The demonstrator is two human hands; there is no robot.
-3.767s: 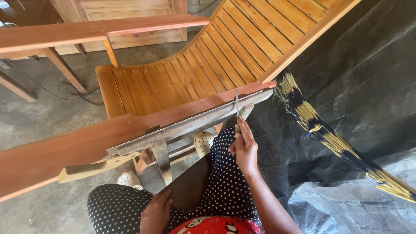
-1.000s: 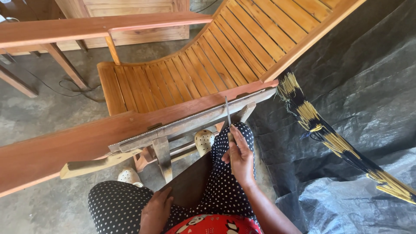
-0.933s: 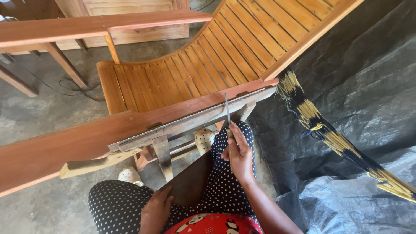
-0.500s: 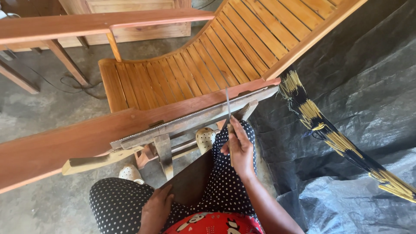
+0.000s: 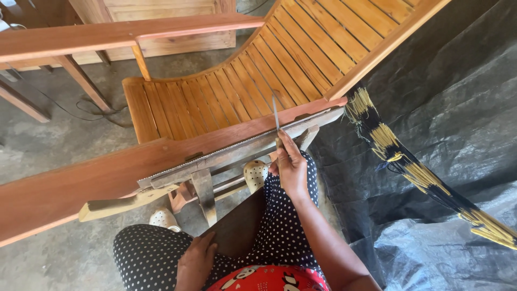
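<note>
Grey and slim, the metal file [image 5: 276,114] stands upright against the toothed saw blade [image 5: 237,146] mid-scene, gripped by the right hand [image 5: 291,168], while the left hand [image 5: 195,263] rests loosely on the near lap.

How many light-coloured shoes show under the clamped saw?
2: one shoe just left of the right hand holding the file, the other shoe lower left by the saw handle. Both partly hidden.
</note>
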